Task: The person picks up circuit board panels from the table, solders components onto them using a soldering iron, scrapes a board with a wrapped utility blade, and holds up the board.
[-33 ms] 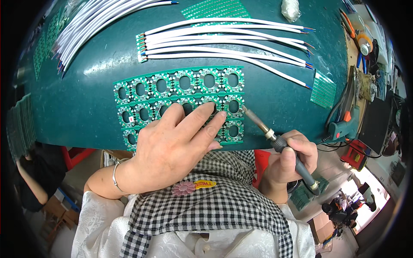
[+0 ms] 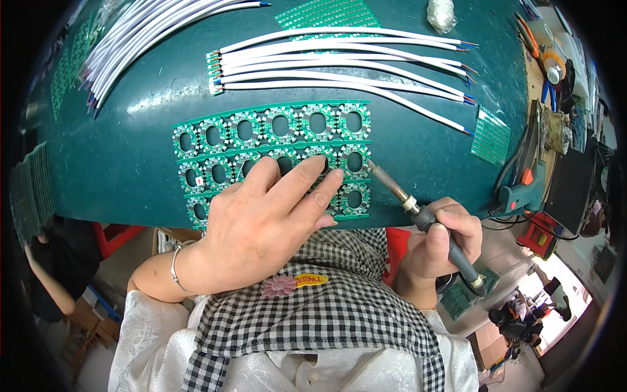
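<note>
A panel of green circuit boards, joined in rows with a round hole in each board, lies at the table's near edge. My left hand rests over its lower middle with fingers stretched out and fingertips on the boards, hiding several of them. In my right hand, right of the panel, a soldering iron with a dark grey handle is gripped like a pen. Its metal tip points up and left and sits at the panel's right edge, beside the end board of the middle row; whether it touches I cannot tell.
Behind the panel, white cables with bared ends run from a small green strip. A bundle of white cables lies far left. Green perforated boards lie right and at the back. A green-handled tool and pliers line the right edge.
</note>
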### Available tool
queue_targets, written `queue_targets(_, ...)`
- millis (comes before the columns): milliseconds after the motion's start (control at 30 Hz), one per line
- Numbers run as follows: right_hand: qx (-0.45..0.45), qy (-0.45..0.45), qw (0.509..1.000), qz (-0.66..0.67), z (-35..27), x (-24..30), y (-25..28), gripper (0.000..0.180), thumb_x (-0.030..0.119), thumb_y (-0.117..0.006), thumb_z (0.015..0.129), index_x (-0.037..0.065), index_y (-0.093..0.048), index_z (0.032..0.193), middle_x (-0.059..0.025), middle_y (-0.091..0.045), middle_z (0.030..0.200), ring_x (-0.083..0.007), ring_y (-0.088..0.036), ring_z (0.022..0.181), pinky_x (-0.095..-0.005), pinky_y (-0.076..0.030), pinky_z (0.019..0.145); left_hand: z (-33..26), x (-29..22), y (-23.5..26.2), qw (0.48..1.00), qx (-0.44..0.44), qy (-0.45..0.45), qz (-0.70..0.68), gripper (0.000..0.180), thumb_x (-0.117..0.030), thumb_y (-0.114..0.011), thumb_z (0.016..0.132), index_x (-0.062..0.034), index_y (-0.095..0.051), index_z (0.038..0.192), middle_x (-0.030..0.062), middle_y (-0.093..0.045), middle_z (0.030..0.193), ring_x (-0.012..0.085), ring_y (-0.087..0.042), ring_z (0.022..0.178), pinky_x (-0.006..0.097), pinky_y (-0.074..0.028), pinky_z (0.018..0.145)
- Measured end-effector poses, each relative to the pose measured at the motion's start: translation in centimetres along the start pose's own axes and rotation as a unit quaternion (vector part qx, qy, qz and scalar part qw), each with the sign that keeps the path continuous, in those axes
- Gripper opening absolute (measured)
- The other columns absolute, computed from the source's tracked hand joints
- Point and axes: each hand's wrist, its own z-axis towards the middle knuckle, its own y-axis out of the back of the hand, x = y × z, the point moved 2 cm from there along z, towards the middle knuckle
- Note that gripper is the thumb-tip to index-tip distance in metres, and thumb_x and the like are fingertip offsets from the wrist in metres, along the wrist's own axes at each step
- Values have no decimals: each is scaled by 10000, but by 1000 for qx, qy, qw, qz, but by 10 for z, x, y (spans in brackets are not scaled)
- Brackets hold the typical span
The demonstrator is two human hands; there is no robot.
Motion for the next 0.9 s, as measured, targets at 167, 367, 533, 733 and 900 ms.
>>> queue_targets(167, -31, 0, 999, 21, -1, -5, -2, 333, 206, -750, 855, -23, -581, 1027, -96, -600, 775, -170, -566, 617, -285, -463, 571, -1, 1, -1, 1000, -6, -4, -2, 589, -248, -796, 624, -96, -665, 1178, 48, -626, 1131, 181, -506, 692, 279, -460, 537)
queue_targets(367, -95, -47, 994, 21, -2, -2, -10, 672, 481, -727, 832, -15, -499, 1225, -145, -633, 830, -159, -574, 583, -263, -499, 565, -7, 3, 25, 1000, -21, 6, -17, 520, -261, -798, 671, -71, -683, 1141, 102, -652, 1087, 215, -599, 736, 301, -512, 592)
queue_targets(533, -65, -20, 996, 53, -4, 0, -10, 581, 398, -542, 982, 9, -395, 1388, -210, -676, 818, -182, -596, 565, -269, -497, 516, -20, 31, 62, 986, -127, 109, 15, 386, -117, -820, 685, -32, -693, 1040, 121, -661, 958, 279, -663, 792, 332, -539, 654)
queue_targets(733, 24, 11, 998, -58, 11, 3, -25, 86, 0, -594, 934, 17, -589, 1018, -195, -710, 819, -221, -674, 642, -291, -545, 589, -59, 66, 67, 951, -117, 279, 63, 235, -56, -793, 727, -7, -643, 900, 102, -634, 907, 254, -641, 757, 317, -497, 641)
queue_targets(900, 65, 66, 976, -199, 15, 1, -38, 199, -71, -716, 789, 14, -606, 933, -208, -720, 964, -255, -700, 744, -309, -550, 675, -69, 72, 51, 950, -134, 281, 24, 295, -88, -813, 718, -4, -558, 838, 69, -555, 842, 180, -470, 590, 291, -387, 505)
